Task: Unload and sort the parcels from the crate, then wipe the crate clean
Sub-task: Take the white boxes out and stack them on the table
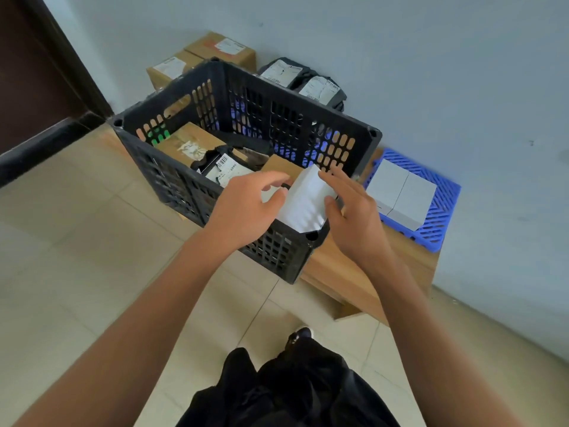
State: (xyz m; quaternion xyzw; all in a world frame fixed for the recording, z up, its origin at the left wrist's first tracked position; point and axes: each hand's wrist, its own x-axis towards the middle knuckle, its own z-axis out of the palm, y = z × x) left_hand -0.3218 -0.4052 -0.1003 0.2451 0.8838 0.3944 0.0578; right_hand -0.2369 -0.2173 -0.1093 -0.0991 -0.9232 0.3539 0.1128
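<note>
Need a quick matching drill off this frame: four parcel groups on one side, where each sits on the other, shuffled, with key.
Things:
1. white box held between the hands
2. two white boxes
3. black poly bags with labels
4. brown cartons outside the crate

Places:
A. on the blue plastic pallet, right of the crate
B. against the wall, behind the crate's far-left corner
C. at the near corner of the black crate, rising above its rim
D. against the wall, behind the crate's far side, right of the cartons

Pairs: 1-C, 2-A, 3-D, 4-B
</note>
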